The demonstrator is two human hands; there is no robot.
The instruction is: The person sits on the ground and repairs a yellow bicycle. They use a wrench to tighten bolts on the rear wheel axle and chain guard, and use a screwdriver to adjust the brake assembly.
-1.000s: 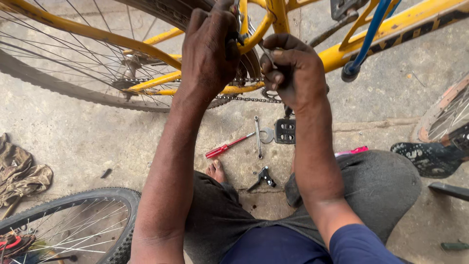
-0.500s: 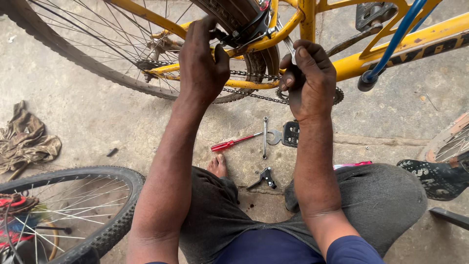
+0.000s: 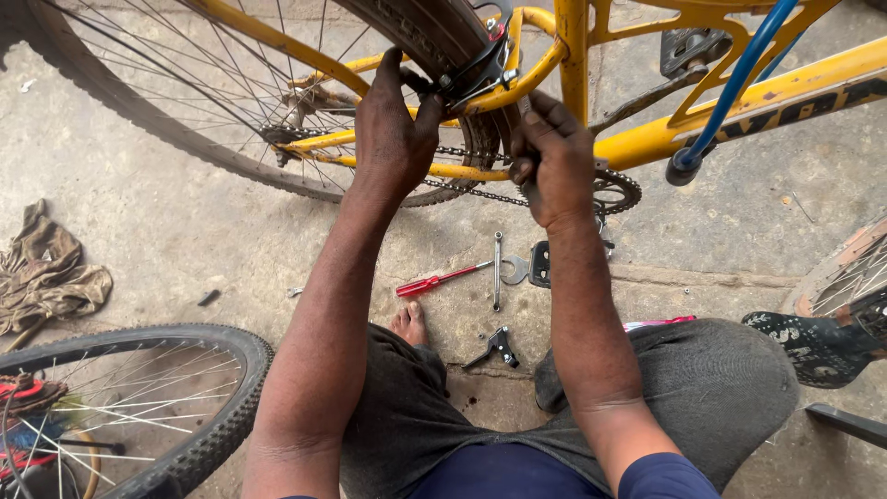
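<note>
A yellow bicycle frame [image 3: 647,139] stands in front of me with its rear wheel [image 3: 185,120] at the upper left. My left hand [image 3: 393,129] grips the black brake arm [image 3: 476,69] and the tyre beside it. My right hand [image 3: 552,162] is closed around a thin tool or cable end just right of the brake, near the seat tube and above the chainring [image 3: 614,189]. What exactly it holds is hidden by the fingers.
On the concrete floor lie a red-handled screwdriver [image 3: 442,279], a flat spanner [image 3: 499,270], a black pedal [image 3: 540,263] and a small black part [image 3: 494,348]. A loose wheel [image 3: 139,397] is at lower left, a rag [image 3: 46,273] at left, another wheel [image 3: 855,268] at right.
My view has tipped down and closer, so the bicycle sits lower in frame. Both hands stay at the rear brake; the right hand has shifted slightly lower beside the seat tube.
</note>
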